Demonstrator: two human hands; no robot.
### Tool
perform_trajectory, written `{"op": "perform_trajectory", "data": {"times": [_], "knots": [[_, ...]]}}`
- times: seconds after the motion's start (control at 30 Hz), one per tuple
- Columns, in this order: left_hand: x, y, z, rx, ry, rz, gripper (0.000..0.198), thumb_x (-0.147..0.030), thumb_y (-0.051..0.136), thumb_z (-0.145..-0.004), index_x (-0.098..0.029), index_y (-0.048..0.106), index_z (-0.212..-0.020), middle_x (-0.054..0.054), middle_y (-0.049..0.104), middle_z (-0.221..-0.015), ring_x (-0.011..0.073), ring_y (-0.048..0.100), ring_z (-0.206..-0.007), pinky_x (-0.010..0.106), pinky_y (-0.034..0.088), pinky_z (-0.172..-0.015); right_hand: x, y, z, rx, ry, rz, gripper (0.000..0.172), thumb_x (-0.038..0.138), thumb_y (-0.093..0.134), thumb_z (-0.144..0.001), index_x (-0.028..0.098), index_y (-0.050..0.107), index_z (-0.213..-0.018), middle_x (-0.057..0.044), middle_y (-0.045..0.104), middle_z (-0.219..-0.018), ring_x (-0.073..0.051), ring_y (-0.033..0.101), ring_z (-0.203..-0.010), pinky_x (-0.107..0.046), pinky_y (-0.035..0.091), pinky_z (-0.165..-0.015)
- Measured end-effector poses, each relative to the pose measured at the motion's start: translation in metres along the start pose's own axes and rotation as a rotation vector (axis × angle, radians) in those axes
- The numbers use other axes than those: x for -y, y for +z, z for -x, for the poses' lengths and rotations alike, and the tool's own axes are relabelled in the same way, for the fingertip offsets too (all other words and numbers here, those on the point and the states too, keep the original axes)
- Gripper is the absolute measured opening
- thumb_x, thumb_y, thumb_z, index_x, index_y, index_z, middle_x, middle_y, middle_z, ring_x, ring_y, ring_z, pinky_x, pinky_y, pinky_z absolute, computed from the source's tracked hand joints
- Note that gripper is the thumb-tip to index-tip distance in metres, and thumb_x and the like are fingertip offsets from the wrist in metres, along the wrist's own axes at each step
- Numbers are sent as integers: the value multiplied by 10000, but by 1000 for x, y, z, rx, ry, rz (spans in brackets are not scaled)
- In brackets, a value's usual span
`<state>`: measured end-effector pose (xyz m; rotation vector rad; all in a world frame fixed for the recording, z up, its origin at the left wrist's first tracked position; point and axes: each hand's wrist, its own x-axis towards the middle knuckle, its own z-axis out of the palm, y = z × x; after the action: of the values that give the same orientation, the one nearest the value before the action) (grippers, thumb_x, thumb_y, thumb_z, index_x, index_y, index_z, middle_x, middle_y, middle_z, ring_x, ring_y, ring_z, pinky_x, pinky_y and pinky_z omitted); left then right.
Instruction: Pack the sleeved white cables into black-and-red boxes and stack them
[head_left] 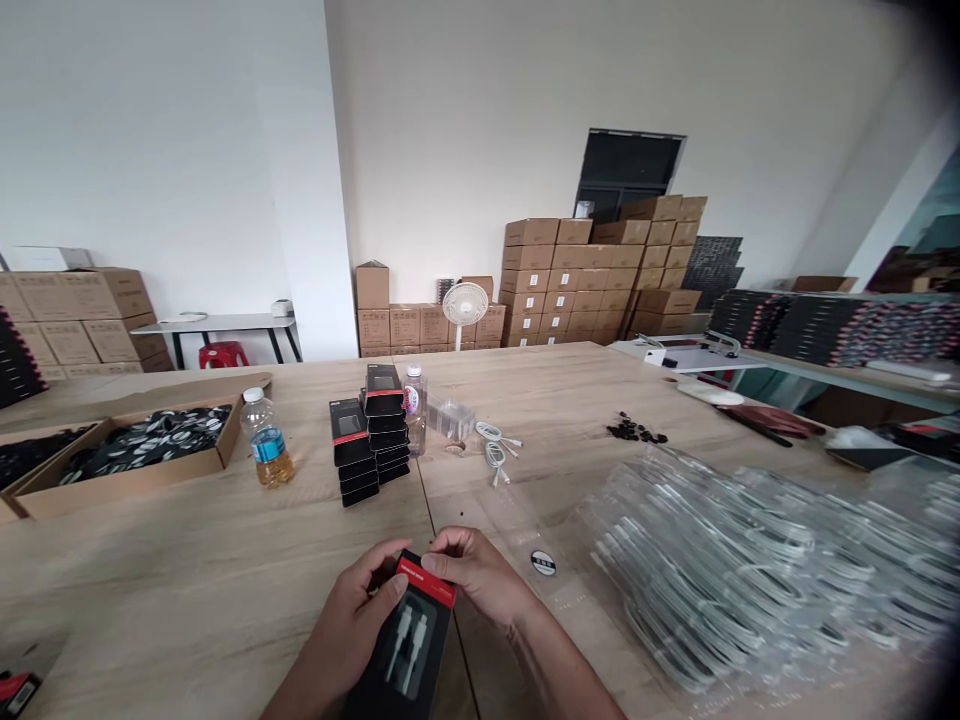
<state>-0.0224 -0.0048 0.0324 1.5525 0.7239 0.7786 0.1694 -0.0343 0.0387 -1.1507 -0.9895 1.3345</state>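
At the bottom centre of the frame, the left hand (352,620) grips the black cable box (409,640) from its left side. The right hand (476,575) pinches the box's red top edge, just above the left.

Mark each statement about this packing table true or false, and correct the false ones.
1. The left hand and right hand both hold a black box with a red stripe. True.
2. The blue-labelled bottle lies on its side. False: it stands upright on the table.
3. A white fan stands near the cartons by the back wall. True.
4. The stack of boxes is to the right of the clear trays. False: it is to their left.
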Motion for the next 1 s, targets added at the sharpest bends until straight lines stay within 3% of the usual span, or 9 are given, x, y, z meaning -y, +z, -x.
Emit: {"op": "perform_trajectory", "data": {"times": [0.17,0.27,0.33,0.53,0.63,0.73,0.83,0.9,1.0], "knots": [[2,0,-4,-102,32,91,390,-486,640,-829,-198,654,-1093,25,682,-918,181,596,-822,276,472,-746,5,-2,7,83,-13,-23,329,442,830,-667,156,727,-794,11,681,-706,-112,584,-633,-238,440,-609],[6,-5,-9,-170,47,166,380,-503,669,-803,-199,654,-1030,4,662,-866,162,578,-777,255,464,-707,8,-3,11,201,24,21,432,419,826,-679,207,732,-1043,-19,712,-887,-171,641,-783,-267,502,-629],[10,-7,-11,-192,51,193,363,-511,679,-794,-198,654,-977,-7,649,-828,152,564,-747,245,458,-680,8,-1,12,244,25,55,486,394,836,-668,229,711,-1108,-17,704,-915,-180,644,-815,-260,513,-615],[11,-11,-15,-241,48,169,362,-531,652,-803,-200,647,-949,0,651,-831,165,589,-755,261,486,-685,1,14,8,152,-97,43,418,457,771,-736,221,703,-1073,-16,688,-920,-158,626,-766,-239,493,-581],[4,-12,-11,-271,84,10,464,-509,549,-873,-217,583,-1232,53,679,-1053,214,636,-956,325,505,-839,4,19,7,-16,-251,56,400,501,741,-759,209,695,-1029,-22,688,-899,-156,609,-755,-247,487,-603],[1,-8,-4,-288,128,-382,696,-431,606,-832,-268,369,-1466,80,614,-1287,269,577,-1172,422,447,-991,9,19,6,-215,-401,51,380,530,710,-782,204,669,-972,-20,688,-845,-156,596,-741,-264,494,-649],[5,0,0,-302,170,-800,918,-292,742,-647,-238,353,-1477,117,552,-1384,341,516,-1249,483,402,-1033,9,16,4,-270,-412,41,396,549,709,-771,209,634,-960,-18,677,-841,-157,587,-715,-268,492,-630],[11,6,1,-313,216,-937,919,-221,698,-644,-207,327,-1484,136,549,-1377,337,531,-1230,470,420,-1012,6,14,1,-273,-367,4,450,551,711,-765,223,588,-1047,-8,664,-846,-155,584,-698,-261,480,-594],[17,11,0,-334,313,-1056,846,-141,603,-683,-205,316,-1476,129,562,-1345,302,549,-1203,438,430,-1000,3,12,-1,-274,-303,-51,671,470,777,-719,244,464,-1268,26,649,-804,-148,590,-703,-262,482,-638]]}}
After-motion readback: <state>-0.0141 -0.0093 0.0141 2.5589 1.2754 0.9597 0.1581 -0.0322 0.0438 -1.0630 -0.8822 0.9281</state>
